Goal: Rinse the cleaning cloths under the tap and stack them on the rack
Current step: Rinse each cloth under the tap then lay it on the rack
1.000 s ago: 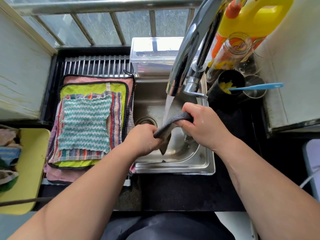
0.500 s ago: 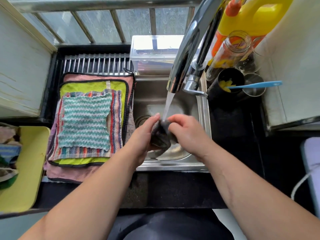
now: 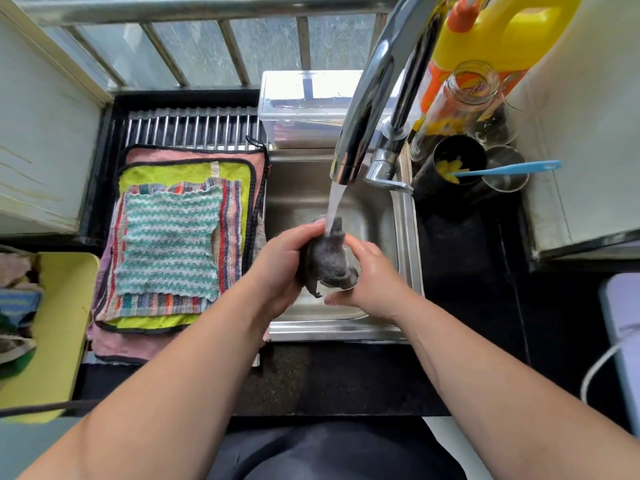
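My left hand (image 3: 280, 268) & right hand (image 3: 372, 280) grip bunched grey cloth (image 3: 327, 259) between them, under tap (image 3: 360, 133) stream.

Daylight comes in through a window (image 3: 266, 46) on the far side. Its dull, streaked glass sits behind metal bars (image 3: 303, 46) and a horizontal rail (image 3: 173, 6). A pale wall (image 3: 41, 133) stands on the left, marked with faint brownish streaks, and a white wall (image 3: 588, 126) rises on the right. Between them runs a black speckled counter (image 3: 346, 379) with a steel sink (image 3: 405, 244) set into it. The light falls bright on the steel and on both walls.
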